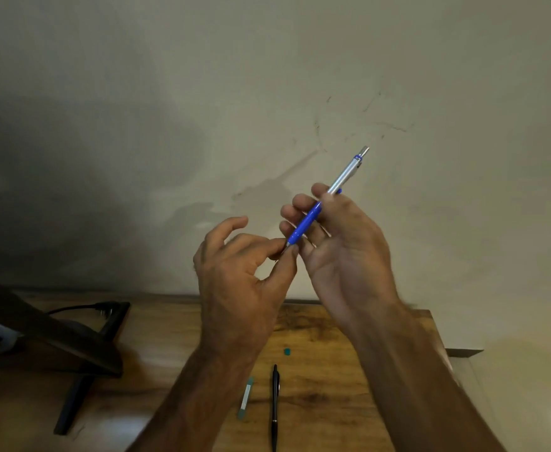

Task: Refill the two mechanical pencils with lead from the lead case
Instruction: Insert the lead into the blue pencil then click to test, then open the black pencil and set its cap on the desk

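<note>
Lead case [245, 398] flat on desk [333, 386], contents unreadable. Right grip [339, 243] wraps blue pencil [306, 223]; left grip [235, 272] pinches its tip.

The person shows as 2 bare hands and 2 bare forearms. The left hand [235, 282] is seen from its back, ridged with tendons and creased at the knuckles. The right hand [342, 246] is lined across the palm, and its fingers [302, 202] are lean with marked joints. Fine dark hair covers the left forearm [199, 396] and the right forearm [408, 370]. Both forearms are uncovered right down to the near edge of the view. The right forearm looks blurred along its right side.
</note>
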